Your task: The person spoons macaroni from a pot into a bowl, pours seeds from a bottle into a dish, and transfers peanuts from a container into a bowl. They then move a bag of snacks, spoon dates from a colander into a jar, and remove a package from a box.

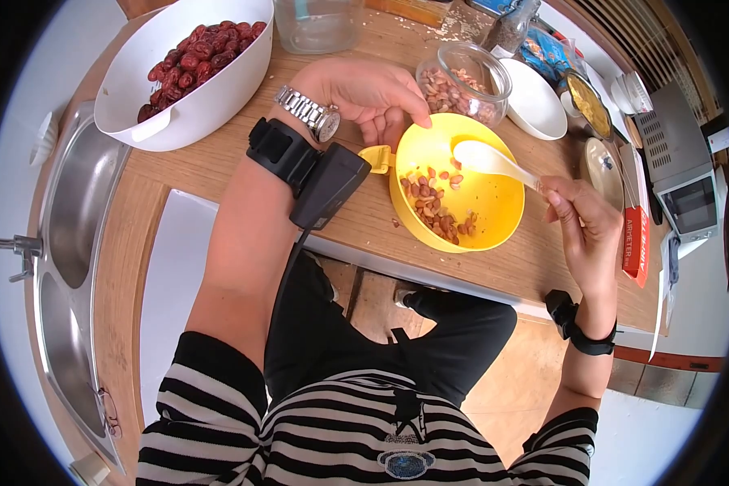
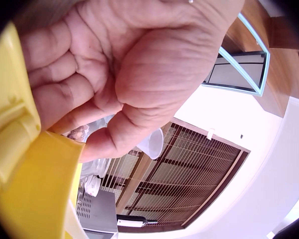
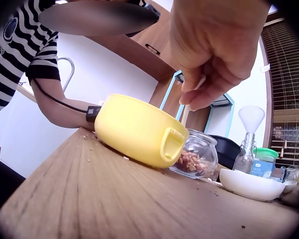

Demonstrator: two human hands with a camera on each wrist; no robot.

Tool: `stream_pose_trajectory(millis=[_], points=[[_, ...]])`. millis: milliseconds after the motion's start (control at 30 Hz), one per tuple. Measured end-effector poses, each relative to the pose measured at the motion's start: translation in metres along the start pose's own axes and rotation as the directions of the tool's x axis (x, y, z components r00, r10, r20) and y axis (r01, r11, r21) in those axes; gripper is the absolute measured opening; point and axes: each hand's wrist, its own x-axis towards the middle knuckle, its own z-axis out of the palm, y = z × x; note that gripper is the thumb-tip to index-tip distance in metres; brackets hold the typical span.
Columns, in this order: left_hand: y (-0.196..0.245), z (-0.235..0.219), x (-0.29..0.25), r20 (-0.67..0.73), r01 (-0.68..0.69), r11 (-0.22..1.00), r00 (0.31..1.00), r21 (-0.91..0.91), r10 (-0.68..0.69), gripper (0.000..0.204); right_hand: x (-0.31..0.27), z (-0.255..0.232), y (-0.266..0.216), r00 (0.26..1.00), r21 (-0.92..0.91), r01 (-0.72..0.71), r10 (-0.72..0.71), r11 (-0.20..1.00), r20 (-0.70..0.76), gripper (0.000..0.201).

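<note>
A yellow bowl with side handles stands on the wooden counter, peanuts gathered along its near left side. My left hand grips the bowl's far left rim, thumb at the edge and the other fingers bent against the outside wall. In the left wrist view the thumb meets the yellow rim. Held by its handle in my right hand is a white spoon, its head inside the bowl above the peanuts. From the right wrist view the bowl's wall hides the spoon's head.
Just behind the bowl is a glass jar of peanuts, beside a white bowl. At the back left a white basin holds red dates. A sink lies left; a red box lies right.
</note>
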Motion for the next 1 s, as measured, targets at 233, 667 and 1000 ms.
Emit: stream_pose_trajectory(millis=[233,667,1000], points=[[0.001,-0.001,-0.001,0.017,-0.008,1.0,1.0,0.02,0.008,0.032,-0.01,-0.007,0.002,0.92,0.473,-0.359,0.22,0.805,0.324,0.013],[0.0,-0.001,0.0,0.025,-0.002,1.0,1.0,-0.002,0.002,0.033,-0.009,0.004,0.015,0.805,0.768,-0.56,0.421,0.311,0.417,0.018],[0.0,0.0,-0.001,0.009,0.001,1.0,1.0,-0.004,-0.001,0.03,0.034,-0.012,0.024,0.882,0.858,-0.235,0.472,0.458,-0.01,0.021]])
